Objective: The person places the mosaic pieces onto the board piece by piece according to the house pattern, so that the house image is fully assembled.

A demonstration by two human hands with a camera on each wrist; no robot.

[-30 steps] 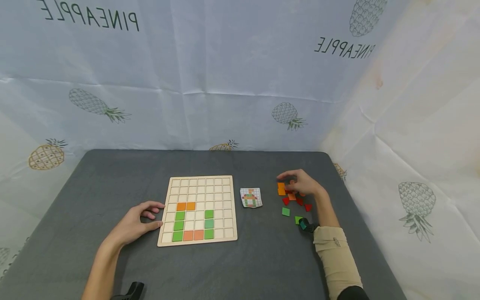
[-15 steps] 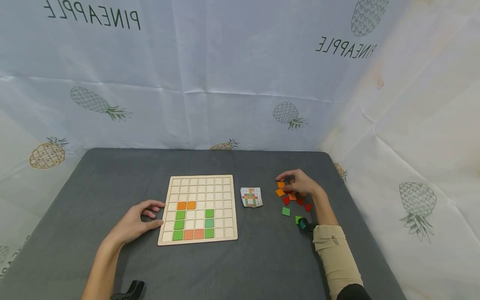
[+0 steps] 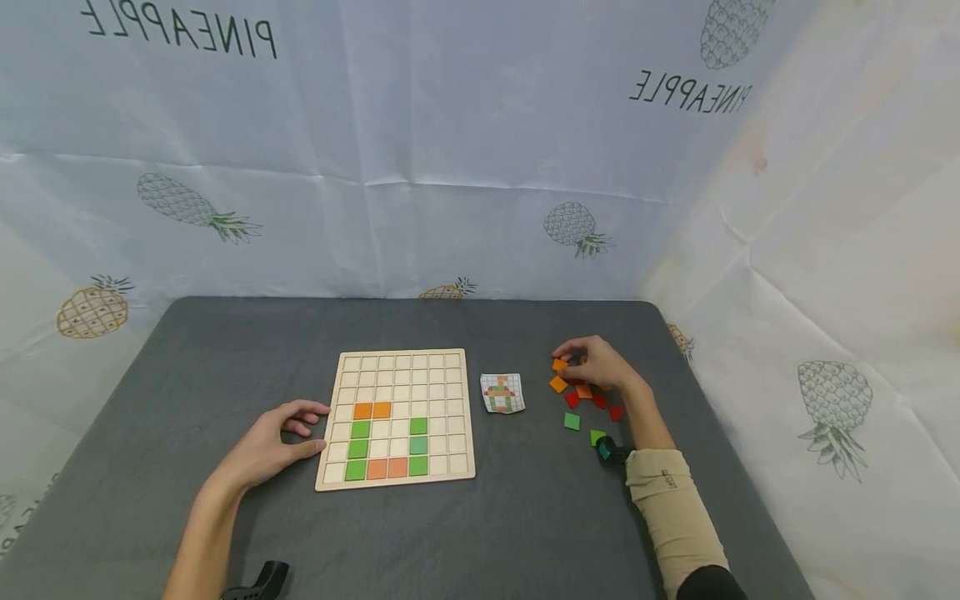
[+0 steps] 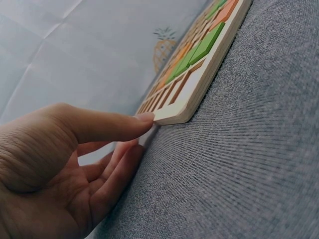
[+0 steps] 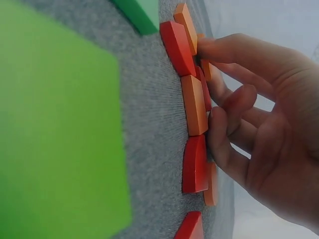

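Two orange tiles [image 3: 558, 384] have drawn apart at your right hand [image 3: 606, 367], likely easing pickup; any pinch cannot be told. Your left hand [image 3: 262, 446], thumb spread, touches the board [image 3: 437, 379].

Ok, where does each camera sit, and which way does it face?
Head: worn on the head, facing forward and down at the grey tabletop; left hand, right hand and forearms show.
Left wrist: on that wrist, facing the wooden grid board; only the left hand shows.
Right wrist: on that wrist, facing red tiles past a blurred light-green tile; only the right hand shows.
Shared: head and left wrist both show the board and left hand.
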